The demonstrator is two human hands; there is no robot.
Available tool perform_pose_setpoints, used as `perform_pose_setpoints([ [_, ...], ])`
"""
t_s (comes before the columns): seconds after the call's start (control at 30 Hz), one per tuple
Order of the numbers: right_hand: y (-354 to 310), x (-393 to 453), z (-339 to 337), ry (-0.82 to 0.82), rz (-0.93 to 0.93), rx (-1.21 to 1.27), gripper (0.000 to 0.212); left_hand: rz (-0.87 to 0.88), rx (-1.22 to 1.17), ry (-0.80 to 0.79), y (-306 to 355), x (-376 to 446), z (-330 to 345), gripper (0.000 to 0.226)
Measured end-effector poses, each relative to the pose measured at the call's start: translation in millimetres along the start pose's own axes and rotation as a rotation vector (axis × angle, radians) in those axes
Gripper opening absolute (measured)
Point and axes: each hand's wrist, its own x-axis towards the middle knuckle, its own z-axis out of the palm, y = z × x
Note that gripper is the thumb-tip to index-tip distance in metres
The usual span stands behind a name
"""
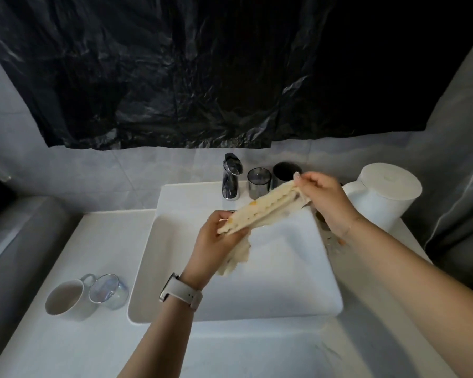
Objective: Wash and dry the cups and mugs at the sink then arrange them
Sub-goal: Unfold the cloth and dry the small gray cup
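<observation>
A cream cloth (260, 212) is stretched in the air above the white square sink (175, 268). My left hand (216, 241) grips its lower left end and my right hand (322, 197) pinches its upper right end. On the counter left of the sink a white mug (66, 296) stands upright, and a clear glass cup (108, 290) lies tilted against it. Behind the sink, beside the faucet, stand a smoky glass cup (258, 182) and a dark cup (284, 171), the latter partly hidden by the cloth and my right hand.
A chrome faucet (231, 177) stands at the back edge of the sink. A white kettle (382, 195) sits on the counter at the right. Black plastic sheeting (202, 72) covers the wall above. The white counter (93, 345) runs along the front.
</observation>
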Motion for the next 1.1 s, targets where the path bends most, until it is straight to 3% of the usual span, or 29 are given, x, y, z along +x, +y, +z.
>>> perform_pose_setpoints([
  [0.13, 61.7, -28.4, 27.0, -0.148, 0.473, 0.308, 0.025, -0.012, -0.169, 0.012, 14.8, 3.2, 10.6, 0.014],
  [0.2, 82.6, -43.7, 53.2, -0.282, 0.692, 0.564, 0.045, -0.08, -0.23, -0.011, 17.7, 2.9, 24.3, 0.018],
  [0.27, 84.4, -50.1, 71.7, -0.395, 0.766, 0.925, 0.066, -0.129, -0.243, -0.047, 17.3, -0.9, 37.3, 0.021],
  [0.33, 71.6, -47.9, 78.8, -0.384, 0.728, 1.124, 0.068, -0.159, -0.262, -0.05, 13.0, -5.2, 42.1, 0.026],
  [0.43, 56.1, -36.2, 78.5, -0.262, 0.614, 1.07, 0.049, -0.111, -0.186, 0.032, -2.3, -8.3, 29.8, 0.032],
  [0.5, 55.7, -28.2, 76.9, -0.176, 0.56, 1.033, 0.039, -0.081, -0.063, 0.119, -15.8, -10.1, 17.0, 0.024],
  [0.57, 54.2, -21.9, 79.5, -0.123, 0.513, 1.037, 0.015, -0.214, -0.083, 0.166, -27.4, -17.8, 10.2, 0.017],
  [0.6, 54.1, -19.3, 82.7, -0.091, 0.464, 1.012, 0.005, -0.364, -0.184, 0.165, -31.5, -20.7, 8.6, 0.021],
  [0.7, 54.0, -22.6, 93.4, -0.045, 0.27, 0.738, 0.014, -0.844, -0.782, 0.011, -37.6, -21.8, 3.3, 0.044],
  [0.77, 51.2, -35.9, 99.3, -0.112, 0.147, 0.488, 0.015, -0.897, -1.088, -0.081, -35.4, -14.9, 1.8, 0.058],
  [0.83, 53.0, -52.1, 106.7, -0.161, 0.067, 0.33, 0.01, -0.911, -1.233, -0.003, -28.9, -1.4, 6.7, 0.064],
  [0.93, 59.1, -71.8, 118.7, -0.047, 0.093, 0.368, 0.023, -0.96, -1.254, 0.255, -29.9, 19.8, 19.2, 0.054],
  [1.03, 63.9, -70.5, 128.0, 0.187, 0.273, 0.51, 0.044, -0.999, -1.296, 0.425, -47.0, 28.8, 25.6, 0.05],
  [1.1, 70.8, -56.4, 131.0, 0.259, 0.444, 0.75, 0.048, -0.924, -1.399, 0.529, -55.5, 27.1, 27.7, 0.047],
])
